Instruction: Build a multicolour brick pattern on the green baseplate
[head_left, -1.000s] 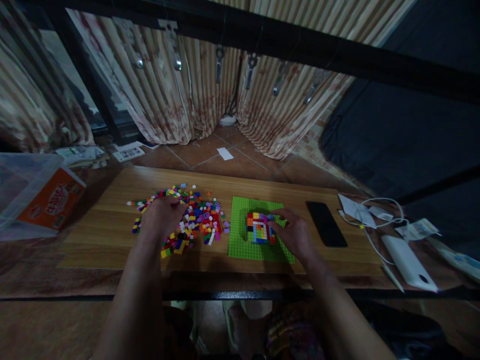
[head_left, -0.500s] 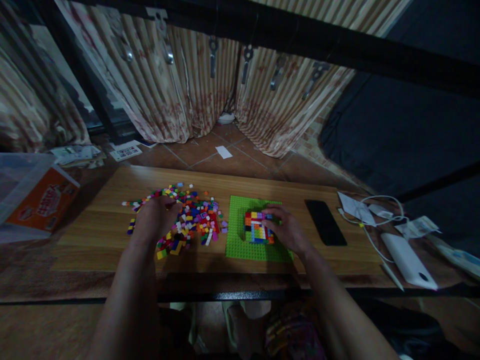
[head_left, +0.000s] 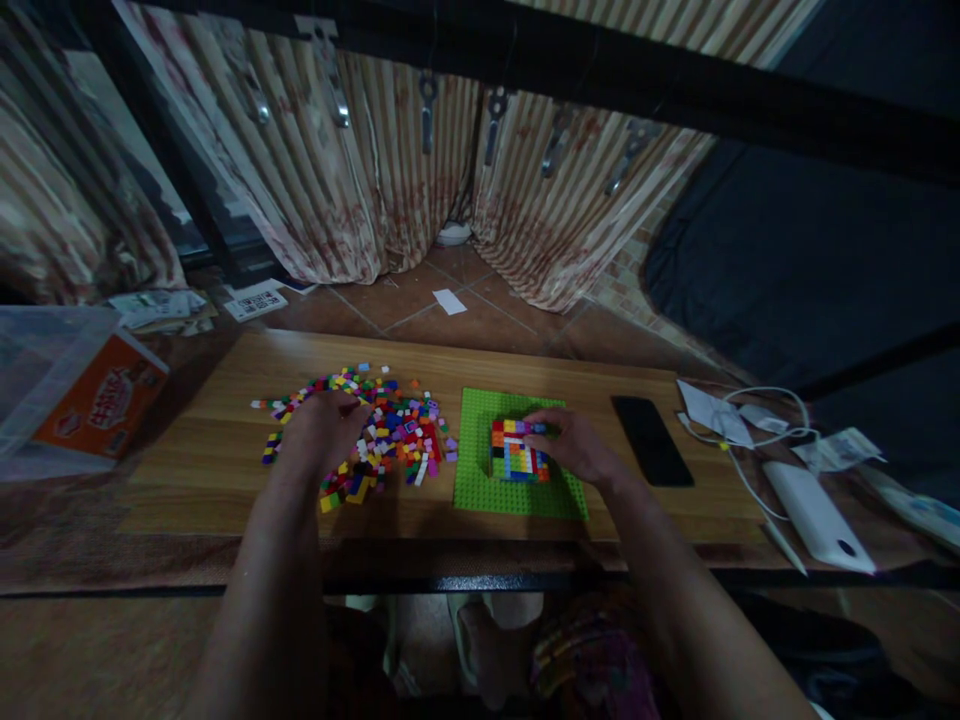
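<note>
A loose pile of small coloured toy bricks [head_left: 390, 430] lies on the wooden board. Over its left part is my left hand [head_left: 324, 430], thumb and fingers drawn together in a pinch; what sits between the fingertips is too small and dark to make out. To the right, a green studded baseplate [head_left: 472, 490] carries a low block built of multicoloured bricks [head_left: 519, 455]. My right hand [head_left: 574, 445] reaches in from the right, its fingers closed on the block's upper right edge and hiding that corner.
A black phone [head_left: 651, 440] lies right of the baseplate. Beyond it are a white power bank [head_left: 817, 515], a white cable [head_left: 739, 470] and papers. At the far left stands a clear plastic box [head_left: 52, 350] with an orange label. The wooden board [head_left: 202, 480] rests on a brownish cloth.
The view has shifted slightly. My left hand stays over the pile, still pinched, and my right hand stays at the brick block with little movement.
</note>
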